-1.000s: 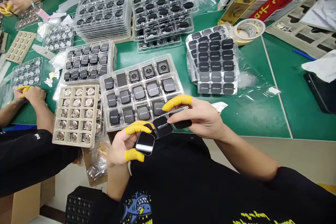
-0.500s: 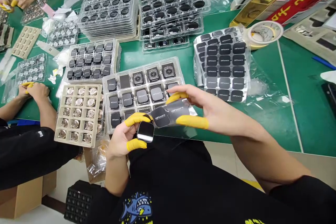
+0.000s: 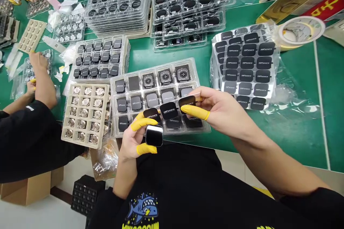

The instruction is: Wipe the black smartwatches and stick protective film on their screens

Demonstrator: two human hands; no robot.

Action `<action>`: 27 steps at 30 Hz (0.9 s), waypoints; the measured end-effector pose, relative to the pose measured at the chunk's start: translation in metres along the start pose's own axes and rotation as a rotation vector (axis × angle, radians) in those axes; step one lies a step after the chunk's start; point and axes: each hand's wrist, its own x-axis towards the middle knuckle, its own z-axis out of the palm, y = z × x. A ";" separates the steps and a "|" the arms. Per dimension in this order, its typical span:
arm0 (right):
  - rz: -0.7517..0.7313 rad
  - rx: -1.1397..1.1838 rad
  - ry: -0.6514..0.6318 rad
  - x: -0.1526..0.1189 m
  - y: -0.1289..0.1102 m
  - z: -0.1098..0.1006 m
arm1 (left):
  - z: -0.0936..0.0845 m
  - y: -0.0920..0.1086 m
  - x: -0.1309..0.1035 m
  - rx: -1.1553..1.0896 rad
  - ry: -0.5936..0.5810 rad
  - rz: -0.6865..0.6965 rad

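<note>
Desk (image 3: 298,128): green, carries all trays. Disc trays: two stacks at the far edge, left (image 3: 116,25) and right (image 3: 193,30). Clear tray (image 3: 194,75): at the near edge, tilted slightly, holding square pieces in its compartments. Label sheets (image 3: 249,57): piled right of the clear tray, towards the far edge. Beige tray (image 3: 104,121): at the near edge, left of the clear tray, filled with metal watch cases. Right hand (image 3: 220,111): narrow, pinching the strip's right end. Left hand (image 3: 130,141): narrow, watch pinched between yellow-covered fingers. Strip (image 3: 169,111): three black labels, above the clear tray's near side; its left end reaches the left hand, grip there unclear. Watch (image 3: 154,136): dark screen visible, upright, held at the desk's near edge.
</note>
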 end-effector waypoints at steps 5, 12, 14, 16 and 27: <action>0.043 -0.047 -0.032 0.000 0.006 0.004 | 0.001 0.001 0.001 0.096 0.039 0.059; -0.215 -0.285 -0.017 -0.004 0.013 0.002 | 0.005 0.010 0.001 0.148 0.120 0.064; -0.340 -0.420 -0.004 -0.003 0.015 0.000 | 0.004 0.010 -0.001 0.182 0.129 0.057; -0.448 -0.518 -0.002 -0.002 0.015 -0.002 | 0.004 0.009 -0.003 0.216 0.139 0.050; -0.791 -0.882 0.045 0.001 0.011 -0.003 | 0.008 0.001 -0.011 0.240 0.145 0.061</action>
